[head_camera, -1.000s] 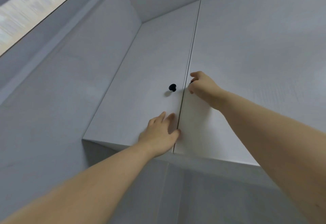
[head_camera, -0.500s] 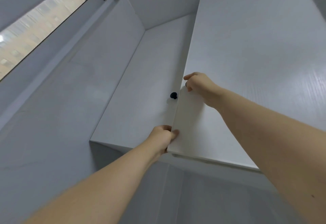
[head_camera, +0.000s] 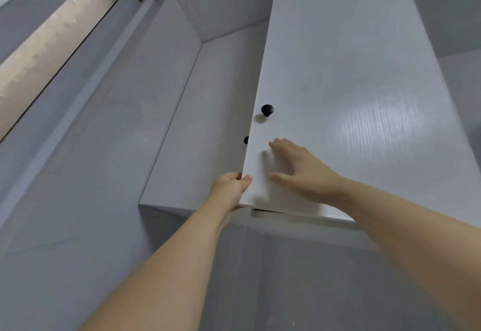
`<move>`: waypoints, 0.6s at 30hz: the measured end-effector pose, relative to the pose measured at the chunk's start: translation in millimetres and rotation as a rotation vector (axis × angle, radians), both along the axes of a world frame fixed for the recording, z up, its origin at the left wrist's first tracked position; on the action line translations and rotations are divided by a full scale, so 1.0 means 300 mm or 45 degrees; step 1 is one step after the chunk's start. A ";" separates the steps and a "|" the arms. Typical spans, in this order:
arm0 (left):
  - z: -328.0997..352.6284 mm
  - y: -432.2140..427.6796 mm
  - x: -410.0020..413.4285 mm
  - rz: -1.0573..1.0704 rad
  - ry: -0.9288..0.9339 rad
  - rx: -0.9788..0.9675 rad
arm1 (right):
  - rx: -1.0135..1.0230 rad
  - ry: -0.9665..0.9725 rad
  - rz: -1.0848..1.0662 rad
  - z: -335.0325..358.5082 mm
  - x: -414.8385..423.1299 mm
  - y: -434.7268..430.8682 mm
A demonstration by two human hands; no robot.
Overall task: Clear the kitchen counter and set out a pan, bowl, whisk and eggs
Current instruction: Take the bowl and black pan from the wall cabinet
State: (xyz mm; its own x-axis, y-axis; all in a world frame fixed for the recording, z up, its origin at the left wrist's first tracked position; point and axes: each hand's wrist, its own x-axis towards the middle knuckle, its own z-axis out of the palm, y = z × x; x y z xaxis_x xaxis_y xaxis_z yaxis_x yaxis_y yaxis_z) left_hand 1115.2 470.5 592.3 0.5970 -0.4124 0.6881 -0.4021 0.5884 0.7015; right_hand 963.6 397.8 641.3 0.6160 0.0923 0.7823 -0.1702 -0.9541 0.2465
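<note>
Cupboard-opening step: door [head_camera: 351,78] edge is gripped by left hand [head_camera: 229,190], right hand [head_camera: 304,171] laid flat, fingers straight, at 3 o'clock. A wider swing is likely needed next.

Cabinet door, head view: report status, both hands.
Left hand grips free edge of white wall-cabinet door. Right hand flat, open, on its face. Black round knob untouched. Door ajar; inside hidden. Nothing seen blocking.

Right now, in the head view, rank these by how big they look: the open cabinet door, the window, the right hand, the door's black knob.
1. open cabinet door
2. window, though the frame edge crops it
3. right hand, nearer the camera than the window
4. black knob, plainly smallest
</note>
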 end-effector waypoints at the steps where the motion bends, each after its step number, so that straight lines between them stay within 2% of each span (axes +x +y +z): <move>1: 0.001 0.018 -0.009 0.005 -0.014 -0.008 | -0.091 0.016 -0.092 -0.034 -0.026 0.006; 4: 0.008 0.071 -0.043 0.031 -0.063 -0.049 | -0.263 -0.025 -0.417 -0.125 -0.110 0.018; 6: 0.001 0.101 -0.073 0.028 -0.070 -0.070 | -0.247 -0.079 -0.567 -0.161 -0.144 0.031; 13: -0.008 0.215 -0.196 0.009 -0.085 -0.145 | -0.214 -0.406 -0.855 -0.200 -0.144 0.118; 18: -0.022 0.297 -0.277 -0.018 -0.132 -0.141 | -0.259 -0.568 -0.927 -0.233 -0.170 0.131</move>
